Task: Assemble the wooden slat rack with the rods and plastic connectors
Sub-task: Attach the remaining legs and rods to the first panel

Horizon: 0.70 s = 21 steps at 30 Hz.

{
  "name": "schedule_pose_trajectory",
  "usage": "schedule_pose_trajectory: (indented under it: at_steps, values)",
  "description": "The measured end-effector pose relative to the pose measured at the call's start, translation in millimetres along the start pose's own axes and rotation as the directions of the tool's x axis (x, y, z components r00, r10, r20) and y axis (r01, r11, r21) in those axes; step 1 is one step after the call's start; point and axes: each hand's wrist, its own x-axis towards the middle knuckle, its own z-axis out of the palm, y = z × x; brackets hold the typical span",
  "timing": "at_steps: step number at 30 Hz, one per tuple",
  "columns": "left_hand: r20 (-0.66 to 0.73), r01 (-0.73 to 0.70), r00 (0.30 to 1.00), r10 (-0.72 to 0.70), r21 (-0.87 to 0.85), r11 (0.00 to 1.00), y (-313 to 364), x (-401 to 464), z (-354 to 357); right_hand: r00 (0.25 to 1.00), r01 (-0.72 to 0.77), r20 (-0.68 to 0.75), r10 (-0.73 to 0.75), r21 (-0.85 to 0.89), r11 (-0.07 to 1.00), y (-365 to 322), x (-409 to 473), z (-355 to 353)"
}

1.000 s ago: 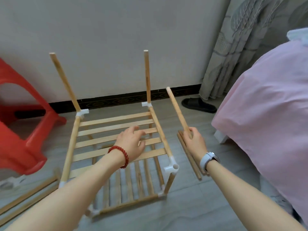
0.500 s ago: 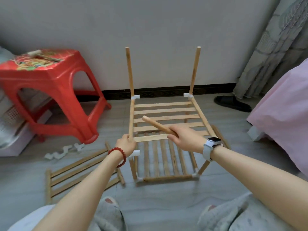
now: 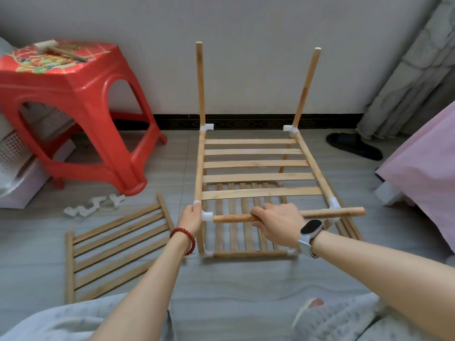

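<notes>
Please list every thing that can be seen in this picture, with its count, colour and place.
rack: 1, wood, floor centre
rod: 1, wood, across the rack's near side
connectors: several, white, floor by the stool
slat panel: 1, wood, floor left
stool: 1, red, left
mallet: 1, white head, on the stool
slipper: 1, black, right
left hand: 1, holds the rack's near left corner
right hand: 1, grips the rod

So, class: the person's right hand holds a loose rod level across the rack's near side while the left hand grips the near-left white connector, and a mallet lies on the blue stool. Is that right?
Not quite. The head view shows the stool under the mallet is red, not blue. The rest stands: right hand holds the rod level, left hand grips the near-left connector.
</notes>
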Motion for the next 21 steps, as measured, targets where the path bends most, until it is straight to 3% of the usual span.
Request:
schedule_pose_trajectory:
  at_steps: [4,9,16,21]
  values:
    - [-0.012,-0.020,1.000,0.020,0.006,1.000,-4.4,6.1,1.1,0.997,-0.002,-0.072,0.003,0.008,1.000,4.7,2.7,-2.3]
    - [0.051,0.037,0.998,-0.032,-0.109,0.993,-3.8,18.1,-3.3,0.998,0.051,-0.049,-0.048,0.080,0.995,4.6,7.8,1.8]
    - [-0.041,0.046,0.998,-0.053,-0.142,0.989,-2.4,35.4,-0.3,0.992,0.070,-0.118,-0.053,0.142,0.987,1.0,13.0,15.5]
    - [-0.011,0.124,0.992,-0.128,-0.180,0.976,-10.4,39.7,-5.4,0.987,0.101,-0.140,-0.083,0.130,0.986,-2.4,14.6,19.9]
